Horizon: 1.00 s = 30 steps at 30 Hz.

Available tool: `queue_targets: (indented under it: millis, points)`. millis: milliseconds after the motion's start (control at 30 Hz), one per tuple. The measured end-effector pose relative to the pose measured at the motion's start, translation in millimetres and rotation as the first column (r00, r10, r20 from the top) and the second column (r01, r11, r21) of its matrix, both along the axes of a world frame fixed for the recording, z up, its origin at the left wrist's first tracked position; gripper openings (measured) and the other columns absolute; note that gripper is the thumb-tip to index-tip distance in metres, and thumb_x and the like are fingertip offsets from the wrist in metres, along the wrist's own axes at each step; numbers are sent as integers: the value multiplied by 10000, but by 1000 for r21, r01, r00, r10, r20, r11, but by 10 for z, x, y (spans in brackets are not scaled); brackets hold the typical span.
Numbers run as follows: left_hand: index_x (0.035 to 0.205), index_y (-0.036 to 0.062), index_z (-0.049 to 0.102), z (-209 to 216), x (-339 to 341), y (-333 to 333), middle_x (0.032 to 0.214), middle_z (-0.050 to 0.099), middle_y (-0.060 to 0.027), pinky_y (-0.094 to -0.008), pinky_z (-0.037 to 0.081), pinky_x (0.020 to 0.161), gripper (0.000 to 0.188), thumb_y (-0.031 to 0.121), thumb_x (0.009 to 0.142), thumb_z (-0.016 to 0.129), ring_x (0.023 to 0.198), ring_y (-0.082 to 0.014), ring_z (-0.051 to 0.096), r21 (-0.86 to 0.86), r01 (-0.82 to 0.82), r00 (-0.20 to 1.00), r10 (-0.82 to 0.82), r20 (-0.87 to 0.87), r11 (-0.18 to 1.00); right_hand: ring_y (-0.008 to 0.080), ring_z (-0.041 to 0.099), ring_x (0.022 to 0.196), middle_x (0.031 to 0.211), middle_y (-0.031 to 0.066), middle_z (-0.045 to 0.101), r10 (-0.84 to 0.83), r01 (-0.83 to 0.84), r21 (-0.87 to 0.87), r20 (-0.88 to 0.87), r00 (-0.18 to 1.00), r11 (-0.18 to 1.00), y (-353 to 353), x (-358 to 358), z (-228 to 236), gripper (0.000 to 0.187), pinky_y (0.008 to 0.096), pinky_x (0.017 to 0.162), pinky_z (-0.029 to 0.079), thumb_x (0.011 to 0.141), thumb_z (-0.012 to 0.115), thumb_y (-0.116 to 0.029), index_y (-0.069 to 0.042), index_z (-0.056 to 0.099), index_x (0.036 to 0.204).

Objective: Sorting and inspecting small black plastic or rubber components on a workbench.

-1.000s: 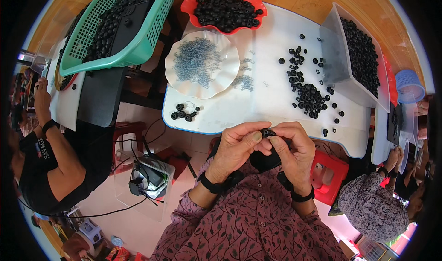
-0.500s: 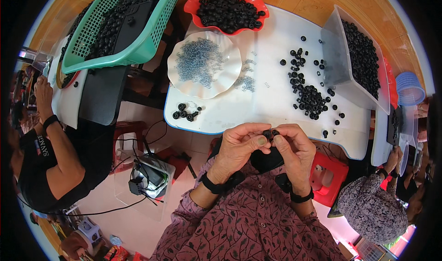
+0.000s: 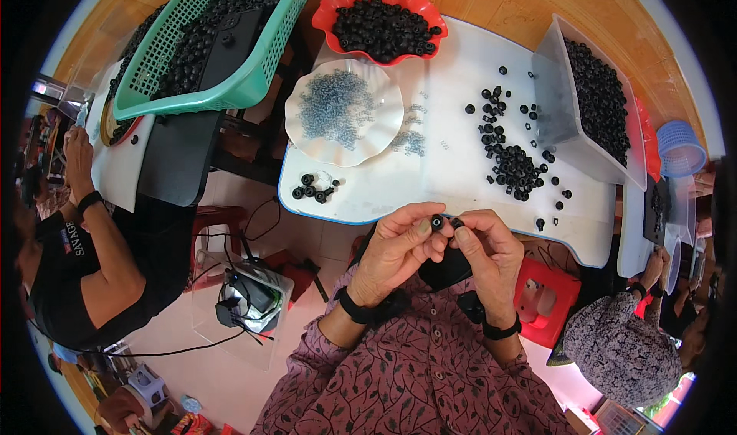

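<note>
Just in front of the table's near edge, my left hand (image 3: 391, 251) pinches a round black plastic piece (image 3: 437, 222) between thumb and fingertips. A light-rimmed hole in it faces up. Close beside it, my right hand (image 3: 487, 255) is closed on a smaller black plastic piece (image 3: 457, 223); fingers cover most of it. The two pieces are slightly apart. Beyond my hands, on the white table (image 3: 453, 182), lies a scattered pile of loose black pieces (image 3: 516, 170). Left of that pile, a white scalloped plate (image 3: 388, 124) holds many tiny grey spring-like pieces (image 3: 332, 109).
A red scalloped bowl (image 3: 326, 21) and a translucent bin (image 3: 564, 120), both full of black pieces, stand at the back. A small group of black pieces (image 3: 311, 191) sits at the near left corner. Left is a green basket (image 3: 223, 97). People work on either side.
My hands have drawn the two black pieces slightly apart. The round one has turned, so its hole now shows. The view has shifted a little.
</note>
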<state>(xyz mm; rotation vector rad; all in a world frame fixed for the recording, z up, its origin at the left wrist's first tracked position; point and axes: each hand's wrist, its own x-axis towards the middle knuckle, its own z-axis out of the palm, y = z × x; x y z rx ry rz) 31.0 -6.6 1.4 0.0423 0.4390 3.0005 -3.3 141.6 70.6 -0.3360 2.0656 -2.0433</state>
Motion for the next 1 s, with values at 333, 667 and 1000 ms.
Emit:
queue_targets:
  millis: [333,667,1000]
  points:
    - [1207,27,548,97,85,2,993,636,-146,-230,470,610,242,124,986,528,724,-129,566,-12,25,999,-24,44,1000,75,594,794,958,28,606,3,-3,-18,-3,1000,1000,38,104,48,119,201,715,484,939,598,-30,29,606,1042]
    - [1159,19,574,232,224,49,972,638,-146,-245,484,605,227,155,979,550,708,-135,585,-99,-17,1000,17,5,995,76,596,798,965,34,610,15,-17,-33,-59,998,999,77,249,110,107,200,715,483,929,609,-18,25,605,1026]
    - [1156,-36,598,450,416,156,958,665,-115,-258,568,656,214,47,975,520,776,-125,640,-507,-172,985,166,-57,845,140,662,733,903,101,646,-59,156,224,-390,919,962,127,408,202,131,250,652,523,828,668,18,8,625,951]
